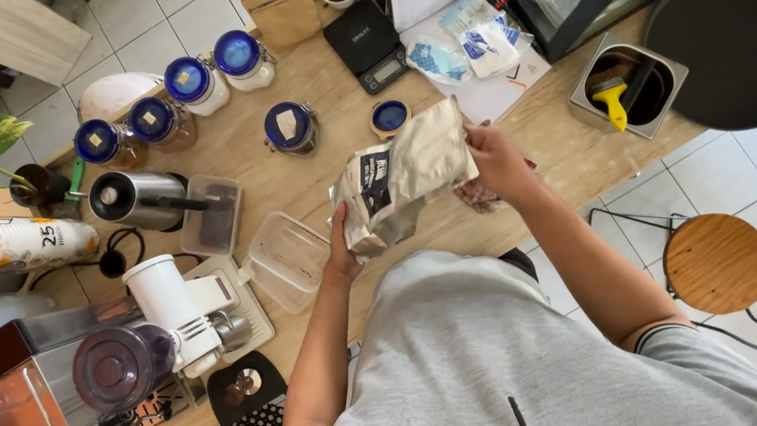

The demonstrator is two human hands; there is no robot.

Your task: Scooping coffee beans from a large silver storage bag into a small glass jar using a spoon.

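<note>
Wooden counter (291, 171) below, 2 hands, left (341, 244) and right (494, 156), grip a silver pouch (404, 183) between them.

Bag (408, 178): crinkled foil-like film, pale gold, dull sheen, with a dark matt label; held in both hands. Surface (330, 165): light wood, matt, grain visible. Jars (178, 98): clear glass, glossy blue lids. Tub (288, 261): clear plastic, smooth. Kettle (138, 198): polished metal, reflective. Grinder (171, 307): white plastic, smooth, with a tinted translucent hopper (114, 366). Scale (367, 42): black matt plastic. Bin (630, 87): brushed steel; brush (614, 100) inside it, yellow plastic. Stool (718, 262): varnished wood seat. Shirt (484, 368): grey knit cloth, matt. Floor (156, 20): glazed pale tile.
</note>
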